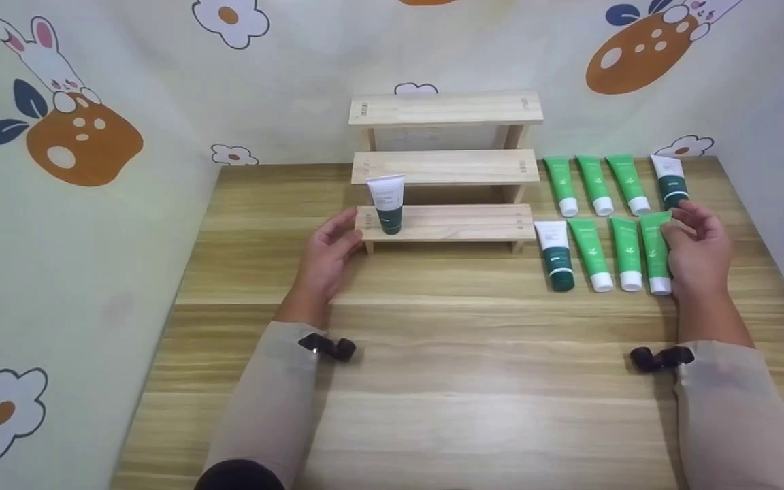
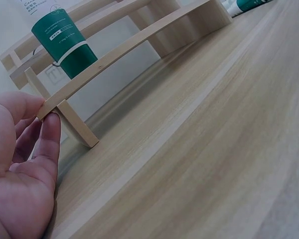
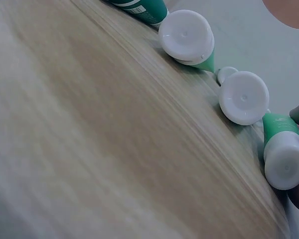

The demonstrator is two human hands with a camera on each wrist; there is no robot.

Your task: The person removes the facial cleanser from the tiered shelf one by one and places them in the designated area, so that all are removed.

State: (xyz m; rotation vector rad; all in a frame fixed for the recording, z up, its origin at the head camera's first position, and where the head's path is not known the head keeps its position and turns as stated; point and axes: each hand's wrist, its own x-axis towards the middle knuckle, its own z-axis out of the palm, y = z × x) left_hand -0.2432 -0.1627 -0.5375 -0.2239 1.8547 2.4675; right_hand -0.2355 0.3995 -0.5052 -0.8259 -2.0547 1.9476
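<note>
My left hand [image 1: 327, 255] pinches the left end of the lowest step of a three-tier wooden display stand [image 1: 460, 223]; in the left wrist view the fingers [image 2: 51, 137] reach under the board's corner. Close to that hand, a white and dark green squeeze tube [image 1: 387, 204] stands cap down on this step. Over at the right, my right hand [image 1: 701, 252] grips the last green squeeze tube [image 1: 656, 253] of the front row, thumb near its flat end. Its white cap [image 3: 286, 167] faces the right wrist camera, and most of that hand is out of that view.
Beside the stand, more green tubes [image 1: 627, 253] lie in two rows on the wooden table [image 1: 474, 381]. A white and dark green tube [image 1: 555, 255] starts the front row; another [image 1: 671, 182] ends the back row. Patterned cloth walls [image 1: 283, 102] border the table.
</note>
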